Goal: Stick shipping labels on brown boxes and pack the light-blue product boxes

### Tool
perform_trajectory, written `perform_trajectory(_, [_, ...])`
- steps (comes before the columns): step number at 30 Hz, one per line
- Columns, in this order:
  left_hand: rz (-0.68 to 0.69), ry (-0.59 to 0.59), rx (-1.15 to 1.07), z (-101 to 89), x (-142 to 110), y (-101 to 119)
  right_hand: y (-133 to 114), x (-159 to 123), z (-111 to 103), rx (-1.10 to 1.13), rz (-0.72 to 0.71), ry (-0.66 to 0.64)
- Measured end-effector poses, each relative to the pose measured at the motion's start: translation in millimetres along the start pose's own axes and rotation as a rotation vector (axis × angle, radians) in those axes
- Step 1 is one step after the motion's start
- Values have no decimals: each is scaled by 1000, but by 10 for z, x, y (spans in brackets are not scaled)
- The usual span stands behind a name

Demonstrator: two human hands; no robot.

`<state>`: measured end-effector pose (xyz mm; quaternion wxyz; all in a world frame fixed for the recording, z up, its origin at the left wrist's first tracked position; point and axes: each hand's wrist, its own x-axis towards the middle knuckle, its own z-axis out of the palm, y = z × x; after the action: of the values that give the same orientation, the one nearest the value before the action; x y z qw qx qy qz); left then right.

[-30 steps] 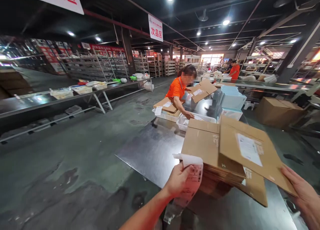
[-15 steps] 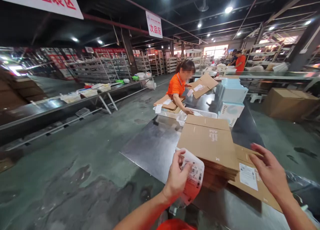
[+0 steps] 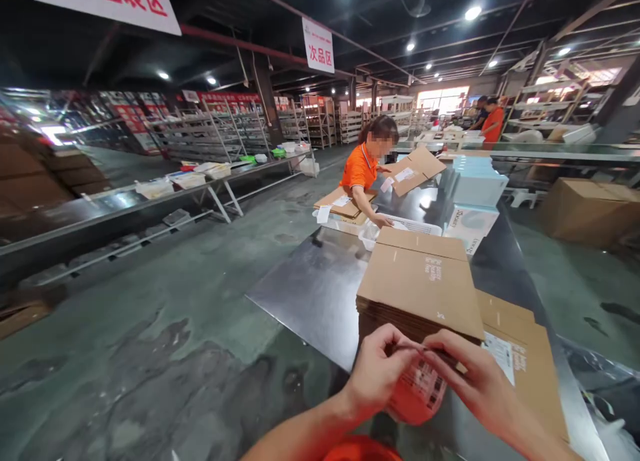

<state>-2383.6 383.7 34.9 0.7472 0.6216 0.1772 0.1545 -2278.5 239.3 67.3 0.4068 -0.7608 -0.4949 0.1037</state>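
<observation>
A printed shipping label (image 3: 420, 389) hangs curled in front of my body, its upper edge pinched by both hands. My left hand (image 3: 381, 367) is closed on the label's left corner, thumb against fingers. Close beside it, my right hand (image 3: 470, 367) pinches the right part of the same edge; the two sets of fingertips nearly meet. Just beyond the hands stands a stack of flat brown cartons (image 3: 420, 281). Right of the stack, a flat carton (image 3: 537, 374) lies on the metal table (image 3: 310, 281) with a white label (image 3: 500, 354) on it, partly hidden by my right hand.
Across the table a co-worker in an orange shirt (image 3: 361, 166) reaches toward a white basket (image 3: 413, 225) and holds a labelled carton (image 3: 417, 169). Light-blue boxes (image 3: 477, 187) are piled at the right. A long bench with bins (image 3: 155, 189) runs along the left.
My right hand has moved left from above the flat carton and now grips the label too. My left hand has shifted right and lower with the label. The view has turned slightly left.
</observation>
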Motion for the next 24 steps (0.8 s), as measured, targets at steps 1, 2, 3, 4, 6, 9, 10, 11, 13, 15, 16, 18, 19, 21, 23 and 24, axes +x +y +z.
perform_trajectory(1, [-8, 30, 6, 13, 29, -11, -1, -12, -12, -19, -5, 22])
perform_trajectory(2, [-6, 62, 9, 20, 60, -32, 7, -7, -30, -35, -7, 34])
perform_trajectory(3, [-1, 87, 9, 21, 91, -63, 30, 20, -56, -47, -10, 43])
perform_trajectory(4, [1, 102, -1, 12, 119, -101, 71, 75, -93, -58, -13, 49])
perform_trajectory(6, [-26, 93, -55, -28, 166, -191, 213, 277, -199, -84, -11, 109])
perform_trajectory(9, [-103, 38, -120, -114, 212, -339, 526, 778, -390, -167, 43, 283])
perform_trajectory(10, [-137, 30, -127, -136, 227, -388, 634, 968, -441, -206, 68, 300])
perform_trajectory(11, [-168, 36, -131, -152, 245, -437, 732, 1152, -478, -252, 89, 285])
perform_trajectory(13, [-203, 79, -139, -164, 292, -536, 888, 1466, -498, -369, 98, 172])
perform_trajectory(15, [-207, 133, -126, -167, 336, -639, 977, 1666, -464, -504, 95, 17])
perform_trajectory(16, [-201, 149, -103, -174, 346, -693, 997, 1721, -439, -564, 95, -46])
perform_trajectory(18, [-190, 146, -46, -216, 325, -813, 994, 1759, -397, -673, 123, -130])
perform_trajectory(19, [-192, 133, -32, -256, 291, -880, 976, 1753, -383, -724, 148, -140])
perform_trajectory(21, [-225, 128, -64, -378, 188, -1029, 925, 1721, -356, -816, 176, -114])
perform_trajectory(23, [-300, 185, -120, -549, 70, -1192, 878, 1690, -305, -864, 142, -30])
perform_trajectory(24, [-345, 227, -135, -647, 18, -1273, 866, 1683, -262, -856, 97, 23])
